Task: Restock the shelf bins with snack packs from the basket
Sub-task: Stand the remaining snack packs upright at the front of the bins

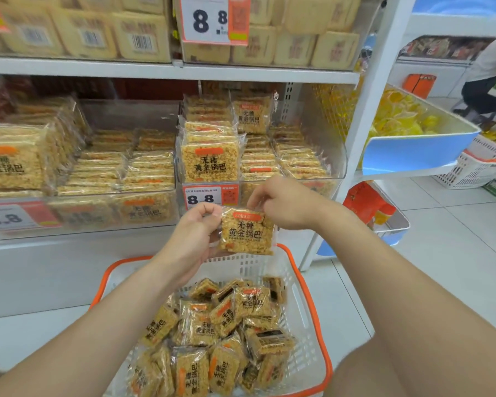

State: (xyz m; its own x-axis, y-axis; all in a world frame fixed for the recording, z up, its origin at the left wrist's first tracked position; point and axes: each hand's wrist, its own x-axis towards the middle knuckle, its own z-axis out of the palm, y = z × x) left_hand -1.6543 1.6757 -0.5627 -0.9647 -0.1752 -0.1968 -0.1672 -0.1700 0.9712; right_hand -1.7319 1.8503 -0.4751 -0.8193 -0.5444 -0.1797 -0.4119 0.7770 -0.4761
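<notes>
From the head camera, the left hand (pixel 194 233) curls round the left edge of one rice-crisp snack pack (pixel 246 232), while the right hand (pixel 281 202) pinches its top right corner. The pack is upright, label toward the camera, above the far rim of the orange-rimmed basket (pixel 294 296) of loose packs (pixel 221 325). The clear shelf bin (pixel 327 133) lies just beyond. Best to keep the label forward, lift over the bin's front wall and stand the pack against the upright front row without crushing it.
</notes>
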